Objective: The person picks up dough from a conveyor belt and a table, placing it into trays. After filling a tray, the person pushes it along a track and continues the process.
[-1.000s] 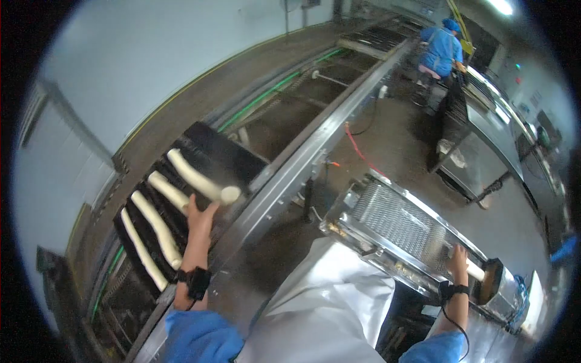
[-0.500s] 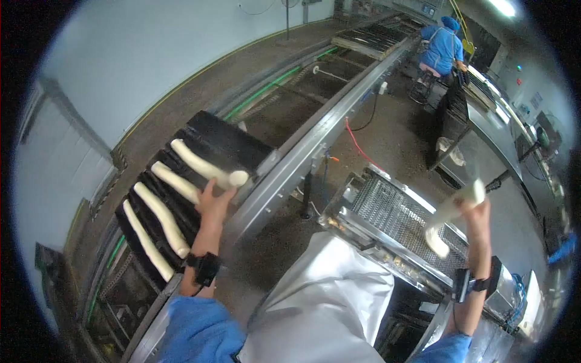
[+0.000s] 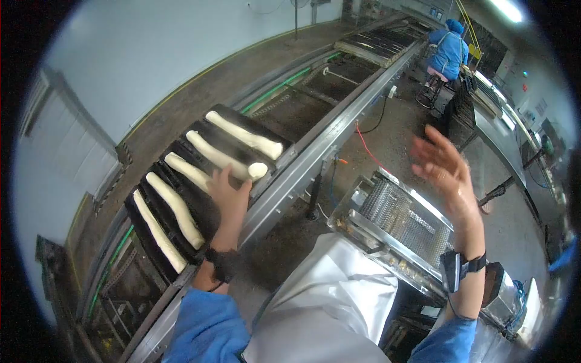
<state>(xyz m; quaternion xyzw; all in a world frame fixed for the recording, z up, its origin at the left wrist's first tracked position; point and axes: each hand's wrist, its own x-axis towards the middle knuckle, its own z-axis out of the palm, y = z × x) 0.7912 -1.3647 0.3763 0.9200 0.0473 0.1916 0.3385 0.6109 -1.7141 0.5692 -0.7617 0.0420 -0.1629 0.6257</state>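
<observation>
Several long pale dough strips lie side by side in the grooves of a black tray [image 3: 175,158] on the left. My left hand [image 3: 231,192] is over the tray with its fingers spread, fingertips right at a dough strip [image 3: 219,152] whose thick round end faces me. The palm overlaps the lower end of the neighbouring dough strip [image 3: 186,170]. Beyond these, another dough strip [image 3: 243,133] rests in the farthest groove. My right hand [image 3: 445,169] is raised in the air at the right, empty, its fingers apart.
The tray sits on a conveyor with a metal side rail [image 3: 327,130]. A metal mesh belt [image 3: 402,212] stands before me, below my right hand. Farther back, a person in blue [image 3: 448,53] sits by the line, near a steel table [image 3: 499,136].
My right hand held dough over the mesh belt; now it is empty, open and raised. A further dough strip lies in the tray's far groove. My left hand stays over the tray.
</observation>
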